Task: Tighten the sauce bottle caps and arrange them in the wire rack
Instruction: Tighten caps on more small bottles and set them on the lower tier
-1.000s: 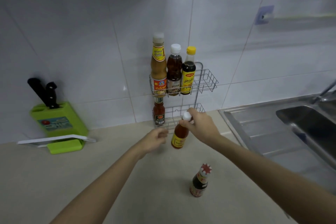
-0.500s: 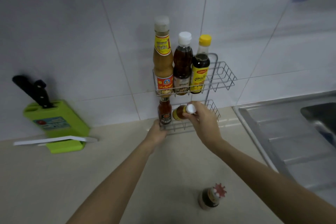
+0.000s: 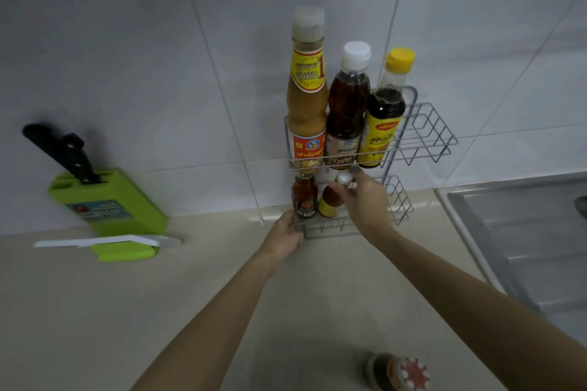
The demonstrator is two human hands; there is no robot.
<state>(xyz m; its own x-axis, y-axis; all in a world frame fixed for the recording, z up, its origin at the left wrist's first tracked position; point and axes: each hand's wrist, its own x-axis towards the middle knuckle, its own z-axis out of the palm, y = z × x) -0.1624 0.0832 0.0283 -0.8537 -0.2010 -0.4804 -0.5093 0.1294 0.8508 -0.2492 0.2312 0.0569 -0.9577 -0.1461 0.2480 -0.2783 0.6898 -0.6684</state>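
A two-tier wire rack (image 3: 425, 136) stands against the tiled wall. Its upper shelf holds three bottles: a tall orange sauce bottle (image 3: 307, 95), a brown bottle with a white cap (image 3: 347, 105) and a dark bottle with a yellow cap (image 3: 386, 111). On the lower shelf a small red bottle (image 3: 305, 197) stands at the left. My right hand (image 3: 365, 203) grips a small orange bottle with a white cap (image 3: 330, 201) inside the lower shelf, beside the red one. My left hand (image 3: 286, 236) holds the rack's lower front left corner. A dark bottle with a red-and-white cap (image 3: 397, 371) stands on the counter near me.
A green knife block (image 3: 108, 209) with two black-handled knives and a white board stands at the left on the beige counter (image 3: 158, 311). A steel sink (image 3: 524, 232) lies to the right of the rack. The right halves of both rack shelves hold nothing.
My right hand has carried the small orange bottle from above the counter into the lower shelf. My left hand has moved forward and taken hold of the rack's corner. The view has moved closer.
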